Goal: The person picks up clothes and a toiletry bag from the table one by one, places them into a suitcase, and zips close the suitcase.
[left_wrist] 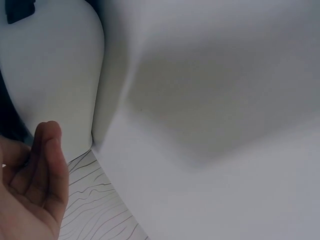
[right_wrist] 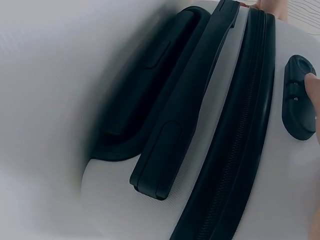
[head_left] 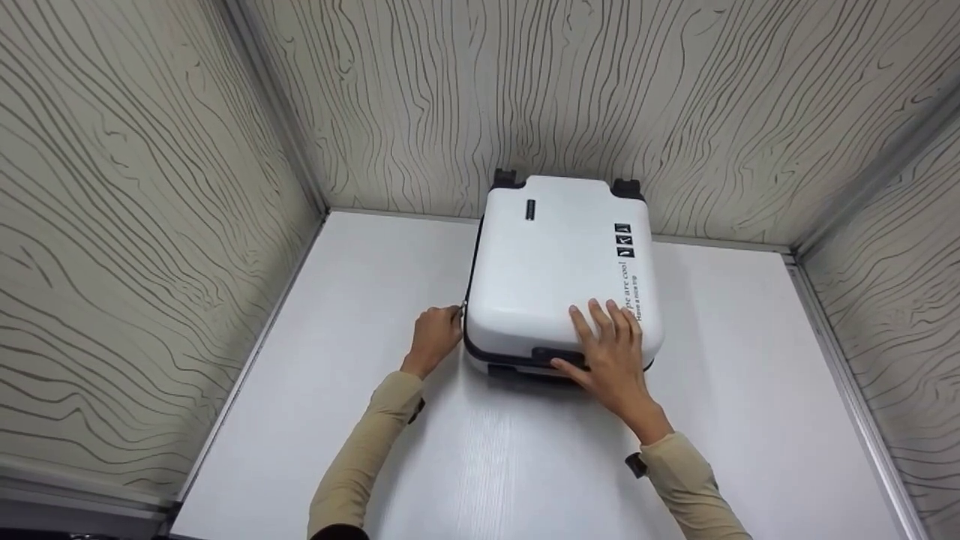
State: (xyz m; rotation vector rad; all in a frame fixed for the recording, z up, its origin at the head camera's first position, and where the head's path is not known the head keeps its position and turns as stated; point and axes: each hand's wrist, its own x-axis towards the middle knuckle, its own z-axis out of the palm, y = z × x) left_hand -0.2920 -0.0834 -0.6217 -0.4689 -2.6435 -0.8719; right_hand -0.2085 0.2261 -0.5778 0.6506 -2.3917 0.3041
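A white hard-shell suitcase (head_left: 555, 255) lies flat on the white table, wheels toward the back wall. At its left side, my left hand (head_left: 437, 335) pinches a small metallic zipper pull (head_left: 464, 304) on the dark seam. In the left wrist view the curled fingers of that hand (left_wrist: 47, 175) stand beside the shell (left_wrist: 55, 75). My right hand (head_left: 615, 367) rests spread on the lid's front right corner. Its thumb touches the black combination lock (right_wrist: 295, 110). The right wrist view shows the closed front zipper (right_wrist: 235, 145) and black carry handle (right_wrist: 175, 110).
Wood-grain panels rise on the left (head_left: 135, 247), back (head_left: 420, 105) and right (head_left: 907, 300) of the white table (head_left: 750, 420). The suitcase's two black wheels (head_left: 507, 178) lie close to the back panel. Metal rails edge the table.
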